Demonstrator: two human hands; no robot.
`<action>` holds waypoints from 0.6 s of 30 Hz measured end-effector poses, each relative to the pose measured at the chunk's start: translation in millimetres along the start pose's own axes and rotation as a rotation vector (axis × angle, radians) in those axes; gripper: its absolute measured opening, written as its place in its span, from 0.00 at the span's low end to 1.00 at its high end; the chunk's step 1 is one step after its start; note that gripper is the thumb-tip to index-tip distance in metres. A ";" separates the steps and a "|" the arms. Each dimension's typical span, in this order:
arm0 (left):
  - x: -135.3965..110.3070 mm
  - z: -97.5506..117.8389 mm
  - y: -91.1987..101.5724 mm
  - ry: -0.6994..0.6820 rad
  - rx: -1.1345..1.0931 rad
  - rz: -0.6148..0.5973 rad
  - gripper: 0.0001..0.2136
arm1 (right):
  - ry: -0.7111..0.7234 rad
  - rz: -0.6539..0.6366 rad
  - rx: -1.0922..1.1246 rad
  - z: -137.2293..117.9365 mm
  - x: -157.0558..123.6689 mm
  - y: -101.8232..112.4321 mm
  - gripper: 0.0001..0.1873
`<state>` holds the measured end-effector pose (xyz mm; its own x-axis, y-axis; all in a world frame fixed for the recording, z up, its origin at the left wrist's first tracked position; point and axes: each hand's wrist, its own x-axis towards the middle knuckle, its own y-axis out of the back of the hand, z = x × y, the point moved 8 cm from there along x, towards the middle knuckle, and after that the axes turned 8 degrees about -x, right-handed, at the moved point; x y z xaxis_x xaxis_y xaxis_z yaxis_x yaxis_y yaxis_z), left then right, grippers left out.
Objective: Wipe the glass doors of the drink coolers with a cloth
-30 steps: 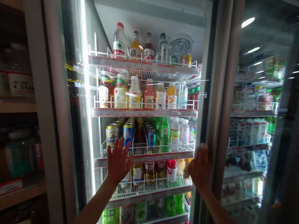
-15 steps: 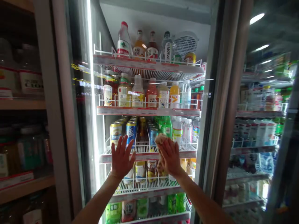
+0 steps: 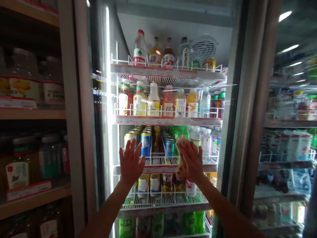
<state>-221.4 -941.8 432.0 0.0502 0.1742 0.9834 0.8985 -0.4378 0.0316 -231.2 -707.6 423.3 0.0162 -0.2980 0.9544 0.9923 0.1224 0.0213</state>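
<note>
My left hand point(image 3: 130, 162) lies flat with fingers spread against the glass door point(image 3: 160, 99) of a lit drinks fridge, at the level of the can shelf. My right hand point(image 3: 191, 161) presses a crumpled pinkish cloth point(image 3: 181, 155) against the same glass, just right of the left hand. Behind the glass stand cans point(image 3: 146, 143) and bottles point(image 3: 153, 100) on white wire shelves.
The fridge door's dark frame point(image 3: 244, 109) runs down the right, with a second glass-door fridge point(image 3: 289, 138) beyond it. On the left, wooden shelves point(image 3: 32, 114) hold jars point(image 3: 49, 155) and price labels. More green bottles point(image 3: 188, 221) fill the bottom shelf.
My right hand with the cloth slid from the right door frame leftward onto the glass, then slightly right again. My left hand stayed flat on the glass. The view shifted left.
</note>
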 end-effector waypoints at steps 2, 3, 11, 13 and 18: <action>-1.2 -0.1 -0.3 -0.001 -0.005 -0.002 0.31 | -0.116 0.027 -0.064 37.3 -2.0 5.2 0.30; -1.7 -0.3 -0.2 -0.001 -0.007 -0.001 0.31 | -0.223 0.064 -0.108 65.4 -2.4 9.8 0.29; -1.0 -0.8 0.5 0.004 -0.015 0.009 0.31 | -0.206 0.092 -0.075 29.8 21.5 3.9 0.30; -0.4 -1.1 1.2 0.013 -0.024 0.005 0.31 | 0.037 0.011 0.021 -22.9 24.4 -2.3 0.29; 0.2 0.7 2.2 -0.004 -0.035 0.012 0.30 | -0.055 0.086 -0.084 40.9 26.0 11.6 0.27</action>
<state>-219.1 -942.1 432.2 0.0629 0.1725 0.9830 0.8821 -0.4702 0.0261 -224.3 -675.3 460.5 0.0969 -0.2373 0.9666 0.9944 0.0650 -0.0837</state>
